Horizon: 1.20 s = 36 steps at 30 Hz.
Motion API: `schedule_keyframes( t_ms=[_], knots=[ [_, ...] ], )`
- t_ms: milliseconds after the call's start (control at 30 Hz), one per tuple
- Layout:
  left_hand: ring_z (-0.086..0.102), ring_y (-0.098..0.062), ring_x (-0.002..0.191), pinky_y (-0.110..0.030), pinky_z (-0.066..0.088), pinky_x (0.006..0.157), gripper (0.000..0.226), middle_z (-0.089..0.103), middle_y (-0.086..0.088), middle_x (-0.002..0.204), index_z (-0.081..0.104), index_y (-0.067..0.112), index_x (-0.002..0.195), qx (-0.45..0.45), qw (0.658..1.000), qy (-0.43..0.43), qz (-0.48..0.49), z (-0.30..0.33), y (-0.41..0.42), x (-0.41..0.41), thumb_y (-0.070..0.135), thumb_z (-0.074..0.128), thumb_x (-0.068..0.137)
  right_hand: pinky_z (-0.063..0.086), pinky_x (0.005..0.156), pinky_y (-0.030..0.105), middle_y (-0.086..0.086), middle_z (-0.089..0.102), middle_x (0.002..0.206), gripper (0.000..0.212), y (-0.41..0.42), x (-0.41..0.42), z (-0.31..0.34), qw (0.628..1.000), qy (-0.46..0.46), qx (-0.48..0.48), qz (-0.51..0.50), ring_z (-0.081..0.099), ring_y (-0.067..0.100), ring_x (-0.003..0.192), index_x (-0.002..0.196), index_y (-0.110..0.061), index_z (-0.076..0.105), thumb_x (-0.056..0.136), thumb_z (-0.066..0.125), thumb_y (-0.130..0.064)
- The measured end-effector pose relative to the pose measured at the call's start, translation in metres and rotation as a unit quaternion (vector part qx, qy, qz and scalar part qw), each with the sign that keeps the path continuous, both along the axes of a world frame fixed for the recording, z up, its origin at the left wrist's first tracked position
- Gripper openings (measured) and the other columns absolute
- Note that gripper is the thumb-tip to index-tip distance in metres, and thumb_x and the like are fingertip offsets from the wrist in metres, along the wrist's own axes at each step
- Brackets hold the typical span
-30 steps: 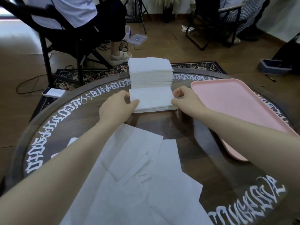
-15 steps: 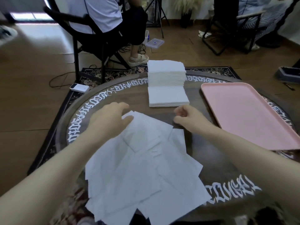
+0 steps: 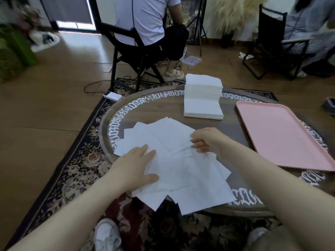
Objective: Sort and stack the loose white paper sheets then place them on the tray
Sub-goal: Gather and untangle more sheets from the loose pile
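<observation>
Several loose white paper sheets lie overlapping across the near half of the round table; some hang over its front edge. My left hand lies flat on the sheets at their left side, fingers straight. My right hand is at the right side of the pile, its fingers curled and pinching the edge of a sheet. A tall neat stack of white sheets stands at the table's far edge, with a low stack just in front of it. The pink tray sits at the right with nothing on it.
A person sits in a black folding chair beyond the table. A white phone-like device lies on the patterned rug. Another chair stands at the back right. My shoe shows below the table edge.
Both hands left the low stack at the back and came down to the loose sheets. The left now lies flat on them; the right pinches a sheet's edge. The view pulled back.
</observation>
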<state>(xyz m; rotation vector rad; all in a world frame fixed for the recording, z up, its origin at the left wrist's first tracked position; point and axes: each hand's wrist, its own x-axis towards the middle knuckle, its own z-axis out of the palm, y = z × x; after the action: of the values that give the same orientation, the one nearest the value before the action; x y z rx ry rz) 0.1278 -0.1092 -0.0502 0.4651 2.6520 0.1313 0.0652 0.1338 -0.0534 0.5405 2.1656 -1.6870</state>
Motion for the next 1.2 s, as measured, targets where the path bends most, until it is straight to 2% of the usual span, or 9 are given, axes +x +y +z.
schedule_keyframes(
  t_ms=[267,433,533,600,733,867,1000,1067,1200],
  knots=[
    [0.001,-0.023,0.152,-0.041,0.016,0.119,0.075,-0.006,0.006,0.165,0.006,0.038,0.156,-0.002,1.0,0.016,-0.016,-0.003,0.006,0.001,0.056,0.047,0.096,0.056,0.049,0.03,0.012,0.064,0.084,0.022,-0.021,-0.01,-0.005,0.996,-0.05,-0.06,-0.031,0.064,0.024,0.058,0.102,-0.002,0.065,0.085,0.074,-0.012],
    [0.004,-0.021,0.152,-0.042,0.022,0.116,0.072,-0.003,0.006,0.166,0.007,0.038,0.156,-0.01,0.999,0.02,-0.025,-0.002,0.004,-0.001,0.054,0.045,0.097,0.044,0.052,0.032,0.009,0.051,0.087,0.036,-0.026,-0.013,-0.001,0.994,-0.016,0.106,-0.004,0.053,0.023,0.059,0.102,-0.002,0.057,0.082,0.078,-0.024],
    [0.003,-0.02,0.152,-0.043,0.022,0.116,0.071,-0.004,0.007,0.165,0.006,0.039,0.156,-0.01,1.0,0.011,-0.025,-0.002,0.003,-0.002,0.053,0.045,0.097,0.049,0.044,0.027,0.012,0.054,0.081,0.021,-0.021,-0.009,0.005,0.998,-0.053,0.022,-0.015,0.055,0.021,0.046,0.089,-0.002,0.061,0.083,0.077,-0.015],
    [0.003,-0.02,0.152,-0.043,0.022,0.116,0.071,-0.004,0.008,0.165,0.007,0.04,0.155,-0.006,1.0,0.008,-0.026,-0.001,0.002,-0.003,0.053,0.045,0.097,0.05,0.043,0.028,0.016,0.059,0.089,0.022,-0.021,-0.007,0.007,0.995,-0.055,-0.066,-0.042,0.059,0.024,0.053,0.101,0.002,0.062,0.086,0.072,-0.01],
    [0.003,-0.02,0.152,-0.043,0.022,0.117,0.072,-0.003,0.008,0.165,0.009,0.04,0.155,0.003,1.0,0.004,-0.022,0.0,0.002,-0.004,0.052,0.048,0.096,0.055,0.061,0.039,0.016,0.059,0.104,0.034,-0.023,-0.007,0.005,0.988,-0.033,-0.131,-0.076,0.063,0.028,0.07,0.119,0.002,0.058,0.089,0.068,-0.012],
    [0.002,-0.02,0.152,-0.042,0.023,0.118,0.073,-0.006,0.009,0.165,0.007,0.043,0.155,0.015,1.0,0.002,-0.007,-0.001,0.001,-0.005,0.052,0.05,0.096,0.059,0.06,0.036,0.014,0.069,0.09,0.024,-0.029,-0.002,0.0,0.992,-0.061,-0.112,-0.014,0.069,0.027,0.069,0.106,-0.003,0.066,0.088,0.072,-0.018],
    [0.002,-0.019,0.152,-0.042,0.022,0.119,0.066,-0.005,0.014,0.165,0.015,0.049,0.152,0.026,0.999,-0.008,-0.018,-0.001,-0.001,-0.008,0.051,0.049,0.097,0.056,0.09,0.045,0.013,0.074,0.093,0.028,-0.042,0.001,-0.012,0.992,-0.049,-0.107,-0.042,0.07,0.03,0.084,0.106,-0.006,0.069,0.081,0.077,-0.015],
    [0.004,-0.02,0.152,-0.043,0.022,0.119,0.062,-0.005,0.014,0.164,0.018,0.049,0.152,0.035,0.999,-0.009,-0.019,0.0,-0.001,-0.009,0.048,0.049,0.098,0.05,0.1,0.046,0.015,0.074,0.107,0.033,-0.048,0.002,-0.013,0.987,-0.06,-0.149,-0.019,0.069,0.031,0.095,0.112,-0.006,0.069,0.082,0.076,-0.018],
    [0.006,-0.019,0.152,-0.042,0.026,0.118,0.065,-0.008,0.012,0.165,0.015,0.046,0.153,0.041,0.999,-0.008,-0.011,0.002,-0.002,-0.008,0.045,0.05,0.098,0.052,0.096,0.043,0.012,0.074,0.104,0.028,-0.048,-0.002,-0.01,0.978,-0.057,-0.199,0.014,0.07,0.028,0.09,0.108,-0.01,0.071,0.084,0.074,-0.024]
  ],
)
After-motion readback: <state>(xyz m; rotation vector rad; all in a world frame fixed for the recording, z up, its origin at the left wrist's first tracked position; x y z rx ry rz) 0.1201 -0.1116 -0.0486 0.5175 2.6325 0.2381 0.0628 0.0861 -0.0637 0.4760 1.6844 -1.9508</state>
